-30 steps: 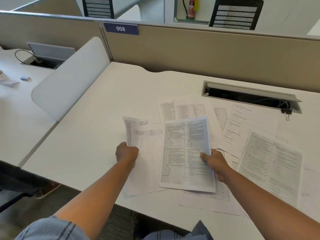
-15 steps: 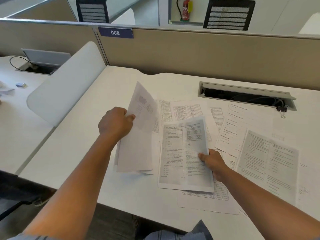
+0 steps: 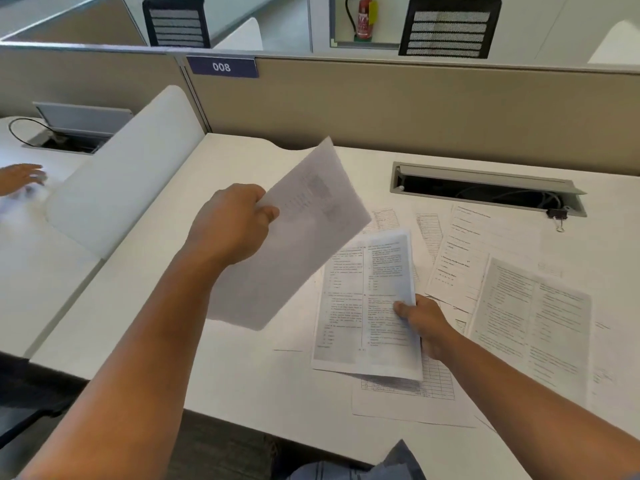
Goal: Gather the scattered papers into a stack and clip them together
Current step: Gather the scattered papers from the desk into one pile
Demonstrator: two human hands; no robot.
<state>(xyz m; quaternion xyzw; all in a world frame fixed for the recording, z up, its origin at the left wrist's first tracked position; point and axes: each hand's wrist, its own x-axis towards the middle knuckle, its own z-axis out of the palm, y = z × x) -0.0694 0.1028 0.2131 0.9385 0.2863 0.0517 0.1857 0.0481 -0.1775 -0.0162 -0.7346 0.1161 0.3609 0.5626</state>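
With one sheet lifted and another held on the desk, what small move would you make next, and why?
Probably bring the lifted sheet, held in the left hand, across and lay it on the printed sheet that the right hand grips by its right edge. That starts one stack. More papers lie loose to the right, and the binder clip sits untouched by the cable tray.

One lifted sheet point(image 3: 298, 244) tilted above printed papers point(image 3: 509, 292) scattered flat; binder clip point(image 3: 557, 215) apart.
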